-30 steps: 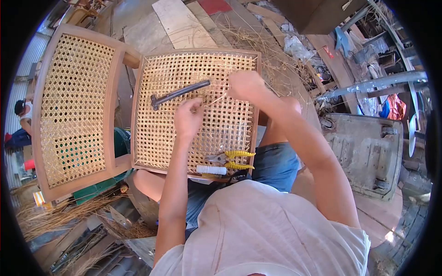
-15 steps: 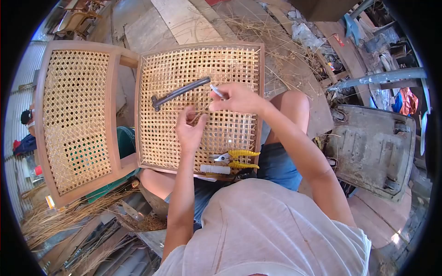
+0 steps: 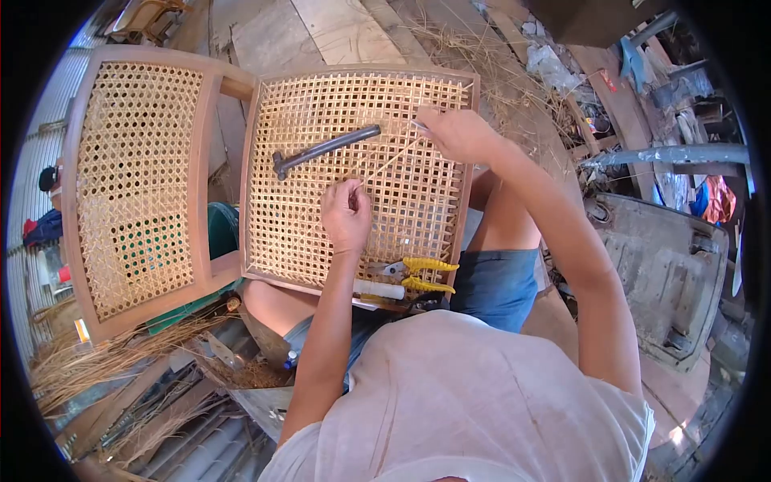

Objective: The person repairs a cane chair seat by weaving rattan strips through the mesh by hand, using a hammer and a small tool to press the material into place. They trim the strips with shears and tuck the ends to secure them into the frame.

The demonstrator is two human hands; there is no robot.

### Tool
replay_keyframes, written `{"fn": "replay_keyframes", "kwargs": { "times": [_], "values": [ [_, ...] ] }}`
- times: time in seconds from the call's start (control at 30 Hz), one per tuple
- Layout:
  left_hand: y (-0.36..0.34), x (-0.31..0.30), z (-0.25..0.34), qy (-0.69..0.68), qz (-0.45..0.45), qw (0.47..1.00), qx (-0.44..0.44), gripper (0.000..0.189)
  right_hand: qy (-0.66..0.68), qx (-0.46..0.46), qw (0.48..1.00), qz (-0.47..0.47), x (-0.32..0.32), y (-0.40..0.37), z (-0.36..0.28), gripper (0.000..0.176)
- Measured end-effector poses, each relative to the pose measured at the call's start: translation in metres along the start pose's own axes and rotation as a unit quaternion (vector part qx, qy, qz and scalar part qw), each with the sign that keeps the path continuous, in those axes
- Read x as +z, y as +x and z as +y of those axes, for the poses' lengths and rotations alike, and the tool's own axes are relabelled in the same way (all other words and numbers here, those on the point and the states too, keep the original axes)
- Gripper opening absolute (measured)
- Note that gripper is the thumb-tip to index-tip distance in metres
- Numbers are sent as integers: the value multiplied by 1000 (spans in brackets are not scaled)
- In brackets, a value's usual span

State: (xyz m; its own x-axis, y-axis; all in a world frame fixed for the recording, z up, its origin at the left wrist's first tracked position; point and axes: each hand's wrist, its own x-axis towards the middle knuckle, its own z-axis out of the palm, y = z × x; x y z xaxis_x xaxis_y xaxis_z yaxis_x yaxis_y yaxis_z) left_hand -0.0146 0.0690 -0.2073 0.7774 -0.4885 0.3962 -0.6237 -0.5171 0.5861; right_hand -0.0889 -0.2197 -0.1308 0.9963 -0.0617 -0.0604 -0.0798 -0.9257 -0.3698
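A cane strand (image 3: pixel 393 159) stretches slantwise between my hands, over the woven cane seat (image 3: pixel 281 217) of a wooden chair. My left hand (image 3: pixel 347 215) pinches its lower end, fingertips close over the mesh. At the strand's upper end my right hand (image 3: pixel 456 135) is closed on it near the seat's right edge. A small slim metal tool (image 3: pixel 418 125) also pokes out of the right hand's fingers, mostly hidden. A dark hammer (image 3: pixel 329 149) lies on the weave just beyond my left hand. Yellow-handled pruning shears (image 3: pixel 426 265) rest at the seat's near right corner.
A white cylinder (image 3: pixel 379 289) lies beside the shears. The chair's caned backrest (image 3: pixel 136 193) extends to the left. Loose cane strips (image 3: pixel 104 369) cover the ground at lower left, and a worn grey plastic panel (image 3: pixel 650 273) lies at right.
My right hand has moved up and right, away from the left, and the strand now shows drawn out between them. The left hand stays low over the seat. The view has shifted slightly.
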Motion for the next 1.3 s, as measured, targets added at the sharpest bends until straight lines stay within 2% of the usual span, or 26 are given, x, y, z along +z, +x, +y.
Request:
{"fn": "replay_keyframes", "kwargs": {
  "times": [0.07,0.17,0.2,0.27,0.3,0.33,0.37,0.4,0.47,0.5,0.53,0.57,0.6,0.63,0.67,0.7,0.73,0.77,0.8,0.83,0.9,0.93,1.03,1.2,1.3],
  "values": [
    [-1,-1,1,3,-8,1000,-14,12,-23,-7,1000,-13,-4,-8,11,21],
    [-2,-5,0,1,0,1000,28,20,-28,6,999,21,-24,-21,51,23],
    [-3,-8,0,1,6,1000,22,20,-32,-1,999,17,-21,-19,47,23],
    [-1,-13,4,8,-32,999,-8,29,-67,38,995,60,-16,-15,39,20],
    [1,-17,7,7,-49,998,-32,31,-73,27,995,57,-22,-16,30,20],
    [8,-14,12,5,-34,999,-41,31,-18,37,993,111,-31,-18,16,18],
    [15,-8,18,-16,-5,1000,-15,30,38,44,985,160,-40,-21,1,17],
    [22,-3,24,-34,26,999,9,30,30,23,988,150,-51,-22,-14,17],
    [47,9,66,-158,15,987,29,30,238,-13,959,157,-71,-25,-46,18],
    [58,7,85,-234,-65,970,-14,29,234,-30,961,142,-78,-26,-61,18],
    [70,-2,98,-310,-145,938,-50,30,317,-34,939,127,-84,-27,-73,18],
    [79,-19,104,-312,-133,939,-57,30,398,-31,910,113,-87,-26,-80,20],
    [88,-34,109,-369,-139,914,-93,30,394,-36,913,105,-87,-20,-86,20],
    [91,-42,109,-425,-148,884,-125,31,398,59,906,128,-85,-16,-91,20],
    [92,-48,99,-430,-145,882,-125,31,398,155,891,153,-83,-14,-92,20],
    [93,-57,81,-406,-113,897,-131,29,312,162,935,47,-66,-12,-74,26],
    [93,-63,65,-384,-84,909,-137,27,180,121,976,-1,-52,-11,-68,29],
    [92,-63,45,-312,-103,940,-91,25,42,80,995,-51,-37,-8,-66,32],
    [91,-61,29,-236,-117,964,-44,23,38,90,992,-86,-17,-2,-62,33],
    [90,-62,26,-246,-111,962,-44,23,35,97,987,-122,-4,6,-63,34],
    [82,-65,24,-138,-172,970,-100,20,-24,100,987,-126,2,12,-87,30],
    [80,-63,20,-145,-171,969,-103,20,-74,99,984,-127,5,14,-95,26],
    [78,-56,15,-62,-193,974,-97,17,-112,110,978,-140,8,20,-100,23],
    [81,-48,12,-38,-205,975,-80,17,-130,119,968,-177,3,34,-119,22],
    [82,-47,14,-11,-222,973,-68,18,-135,110,974,-148,15,37,-126,18]
  ]
}}
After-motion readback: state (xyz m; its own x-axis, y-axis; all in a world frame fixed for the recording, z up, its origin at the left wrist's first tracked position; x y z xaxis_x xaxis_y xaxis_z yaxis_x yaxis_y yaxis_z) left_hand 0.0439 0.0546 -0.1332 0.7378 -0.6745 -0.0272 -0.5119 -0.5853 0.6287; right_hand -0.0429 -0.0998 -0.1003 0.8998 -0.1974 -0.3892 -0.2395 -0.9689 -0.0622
